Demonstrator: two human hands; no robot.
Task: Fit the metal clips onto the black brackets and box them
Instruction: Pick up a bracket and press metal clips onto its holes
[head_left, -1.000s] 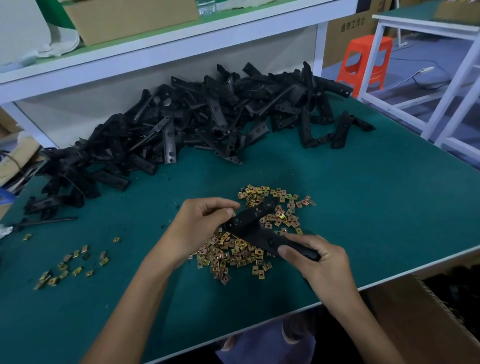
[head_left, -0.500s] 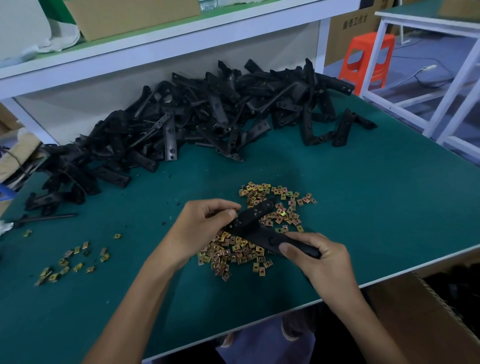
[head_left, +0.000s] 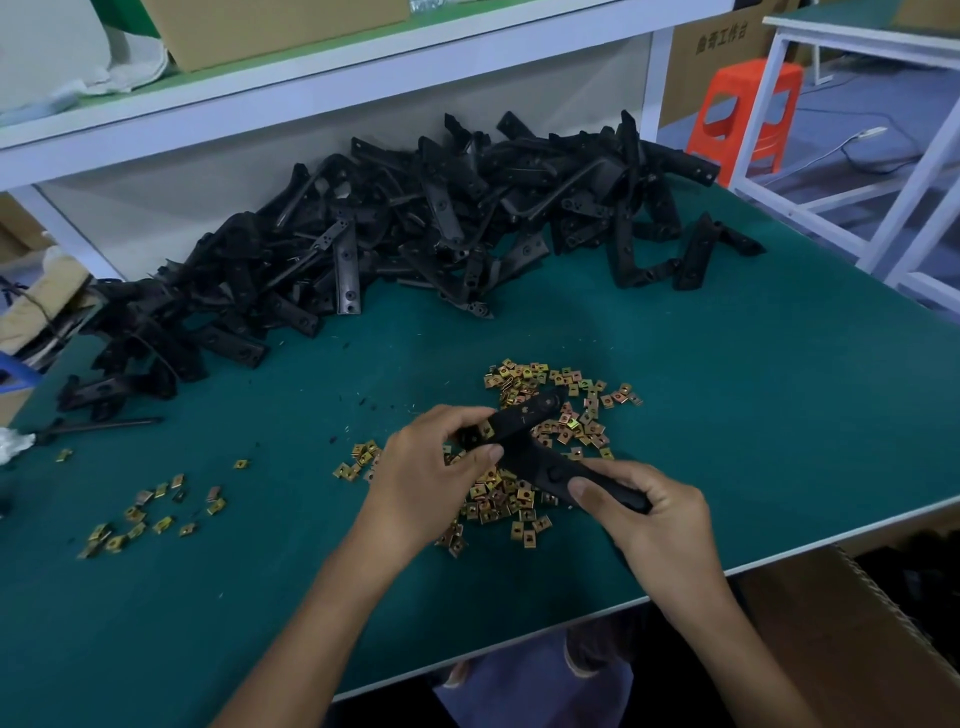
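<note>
Both hands were on one black angled plastic bracket (head_left: 519, 423), held right over the big scatter of small brass-coloured square metal clips (head_left: 571, 387) at the front-middle of the green table mat (head_left: 753, 395). The left hand (head_left: 431, 483) had fingers and thumb curled round the bracket's upper end, right next to one clip (head_left: 485, 429) sitting on that end. The right hand (head_left: 649, 514) gripped the lower end, thumb lying across it. A huge heap of the same black brackets (head_left: 415, 223) was piled along the back under the white shelf (head_left: 332, 73), and a smaller sprinkle of clips (head_left: 145, 514) lay off to the left. A brown cardboard box (head_left: 831, 649) sat below the table's front right edge; couldn't really see what was in it.
</note>
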